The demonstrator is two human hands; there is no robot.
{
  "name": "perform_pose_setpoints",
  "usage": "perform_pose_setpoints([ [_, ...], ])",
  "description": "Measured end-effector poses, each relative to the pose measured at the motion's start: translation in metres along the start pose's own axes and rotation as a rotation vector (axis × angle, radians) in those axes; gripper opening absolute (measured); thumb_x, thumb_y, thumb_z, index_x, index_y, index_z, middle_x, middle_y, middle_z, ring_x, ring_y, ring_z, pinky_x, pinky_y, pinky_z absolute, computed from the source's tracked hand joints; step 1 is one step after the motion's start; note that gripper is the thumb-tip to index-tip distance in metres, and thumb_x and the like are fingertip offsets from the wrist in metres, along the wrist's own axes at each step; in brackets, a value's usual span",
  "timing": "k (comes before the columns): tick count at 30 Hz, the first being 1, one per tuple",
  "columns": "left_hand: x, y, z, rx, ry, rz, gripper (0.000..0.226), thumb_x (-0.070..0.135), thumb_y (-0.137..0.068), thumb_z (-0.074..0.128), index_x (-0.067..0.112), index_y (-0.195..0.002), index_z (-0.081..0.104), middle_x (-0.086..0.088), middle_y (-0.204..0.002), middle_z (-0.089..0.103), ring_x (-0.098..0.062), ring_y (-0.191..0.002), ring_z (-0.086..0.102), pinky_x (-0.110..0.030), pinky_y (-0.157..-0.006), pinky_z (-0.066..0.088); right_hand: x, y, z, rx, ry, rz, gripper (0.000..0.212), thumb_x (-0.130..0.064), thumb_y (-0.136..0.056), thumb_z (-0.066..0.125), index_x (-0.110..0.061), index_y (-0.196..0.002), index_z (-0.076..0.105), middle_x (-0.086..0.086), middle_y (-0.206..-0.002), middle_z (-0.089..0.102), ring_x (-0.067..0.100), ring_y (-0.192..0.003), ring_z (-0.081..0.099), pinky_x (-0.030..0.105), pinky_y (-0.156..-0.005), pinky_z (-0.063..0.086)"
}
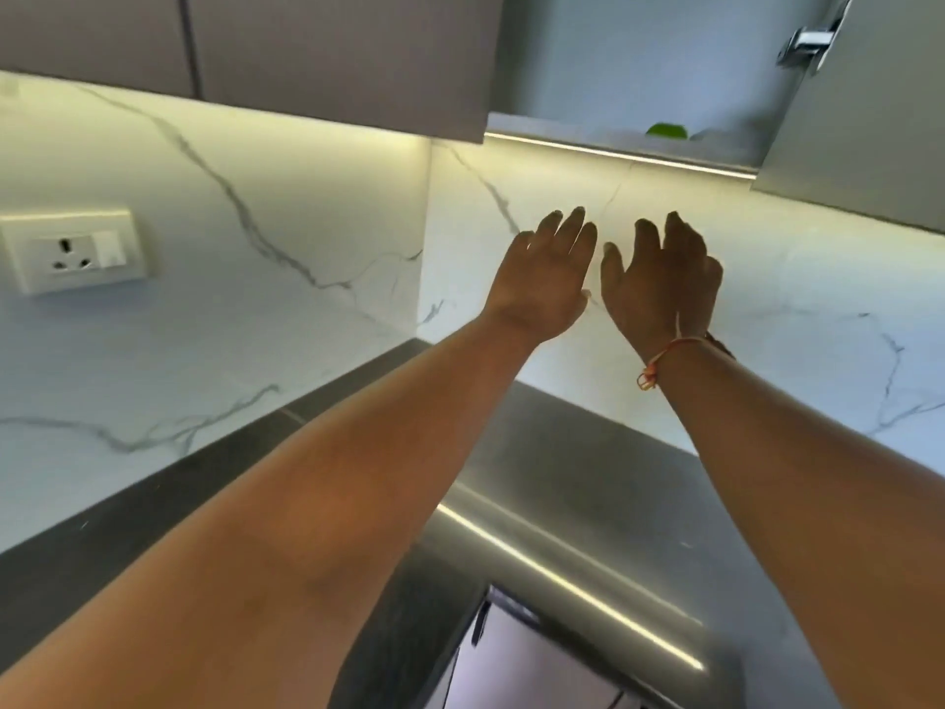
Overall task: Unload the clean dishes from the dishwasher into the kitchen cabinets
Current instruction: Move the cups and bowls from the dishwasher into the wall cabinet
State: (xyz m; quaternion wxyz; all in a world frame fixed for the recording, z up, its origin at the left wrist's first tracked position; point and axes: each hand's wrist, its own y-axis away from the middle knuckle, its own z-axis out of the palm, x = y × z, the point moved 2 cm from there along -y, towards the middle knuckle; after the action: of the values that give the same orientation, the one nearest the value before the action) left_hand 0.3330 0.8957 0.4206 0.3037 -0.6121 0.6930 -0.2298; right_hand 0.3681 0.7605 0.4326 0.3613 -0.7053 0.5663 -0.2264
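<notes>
I judge this a pause between loads. The upper cabinet [639, 69] stands open above the dark countertop [562, 478]. My left hand [542, 278] and right hand [659, 284] are raised below its shelf, fingers straight, loosely spread, holding nothing. Next I'd need to turn down for a dish. Only the top of a green item [667, 130] shows over the shelf lip, and the pale shape [511, 667] at the bottom edge, perhaps the dishwasher, is cut off.

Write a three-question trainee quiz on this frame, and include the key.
1. True or false: the left hand holds a plate.
2. Which wrist wears the thread bracelet? A) left B) right
3. Fill in: the item on the cabinet shelf is coloured ____.
Key: 1 false; 2 B; 3 green.
</notes>
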Motion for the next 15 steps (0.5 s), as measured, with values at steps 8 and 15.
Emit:
perform_pose_setpoints([
  [8, 0.033, 0.107, -0.033, -0.197, 0.001, -0.096, 0.085, 0.058, -0.095, 0.045, 0.009, -0.156, 0.012, -0.01, -0.164, 0.008, -0.03, -0.15, 0.011, -0.045, -0.117, 0.023, 0.013, 0.105, -0.054, -0.121, 0.025, -0.089, 0.061, -0.059, -0.096, 0.035, -0.016, -0.137, 0.052, 0.021, -0.147, 0.046, 0.041, -0.134, 0.045, 0.05, -0.099, 0.043],
  [15, 0.083, 0.181, -0.08, -0.251, 0.101, 0.001, 0.085, 0.062, -0.096, 0.038, 0.008, -0.156, 0.011, -0.01, -0.164, 0.009, -0.028, -0.15, 0.012, -0.045, -0.116, 0.027, 0.043, 0.197, -0.117, -0.248, 0.054, -0.005, 0.069, -0.066, -0.095, 0.028, -0.021, -0.146, 0.04, 0.017, -0.155, 0.036, 0.036, -0.142, 0.034, 0.051, -0.106, 0.036],
])
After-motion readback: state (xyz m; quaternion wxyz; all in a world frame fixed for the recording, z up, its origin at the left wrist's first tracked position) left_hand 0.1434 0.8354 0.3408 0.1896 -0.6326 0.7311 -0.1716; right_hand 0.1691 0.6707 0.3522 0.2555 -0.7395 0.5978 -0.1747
